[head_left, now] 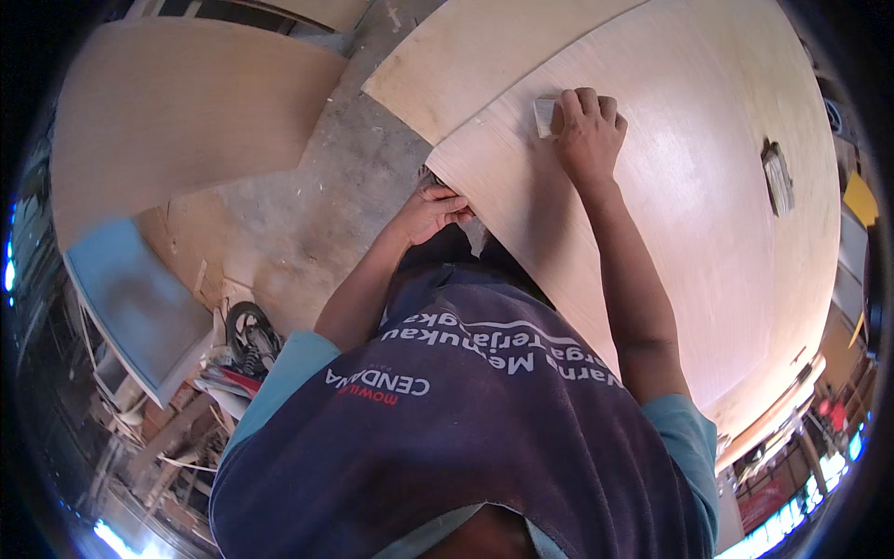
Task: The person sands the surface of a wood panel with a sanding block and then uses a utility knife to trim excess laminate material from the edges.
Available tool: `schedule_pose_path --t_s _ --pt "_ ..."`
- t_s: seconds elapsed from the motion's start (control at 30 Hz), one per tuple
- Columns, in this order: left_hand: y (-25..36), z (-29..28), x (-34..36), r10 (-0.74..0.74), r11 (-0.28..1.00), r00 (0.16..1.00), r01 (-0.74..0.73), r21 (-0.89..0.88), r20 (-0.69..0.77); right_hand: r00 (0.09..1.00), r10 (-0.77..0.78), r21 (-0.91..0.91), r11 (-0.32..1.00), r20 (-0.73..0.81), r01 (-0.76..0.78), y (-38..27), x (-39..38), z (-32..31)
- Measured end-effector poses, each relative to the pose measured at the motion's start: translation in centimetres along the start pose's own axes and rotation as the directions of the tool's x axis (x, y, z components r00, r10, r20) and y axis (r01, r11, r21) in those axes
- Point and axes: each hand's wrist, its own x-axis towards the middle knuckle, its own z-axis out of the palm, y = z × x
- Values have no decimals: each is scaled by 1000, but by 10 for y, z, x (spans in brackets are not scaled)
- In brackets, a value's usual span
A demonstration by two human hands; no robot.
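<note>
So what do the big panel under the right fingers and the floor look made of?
Big panel: probably plywood or veneered board, smooth, perhaps unfinished; pale tan with faint grain. Floor: likely bare concrete, matte; grey and blotchy.

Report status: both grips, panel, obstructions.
Right grip on pale block, atop wooden panel. Left grip at panel's edge. Small bundle on panel, right of block.

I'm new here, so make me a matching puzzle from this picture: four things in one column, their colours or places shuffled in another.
Things
1. Right hand
2. Left hand
3. Framed panel at lower left
4. Wheel

Matches
A. Blue
B. At the near edge of the large pale board
C. Black
D. Over that board, holding a small block

Pairs: 1-D, 2-B, 3-A, 4-C
</note>
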Motion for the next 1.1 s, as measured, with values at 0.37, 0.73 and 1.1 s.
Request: schedule_pose_path --t_s 0.37,0.73,1.1 --pt "7 8 11 -79 997 995 80 -15 59 971 238 -125 963 -9 -237 -34 17 -2" --pt "78 20 -5 -159 985 987 160 67 -17 955 207 -212 964 210 -162 -98 -36 -1" --pt "108 32 15 -61 823 955 213 527 -290 926 354 -132 919 -133 -371 -23 61 12"
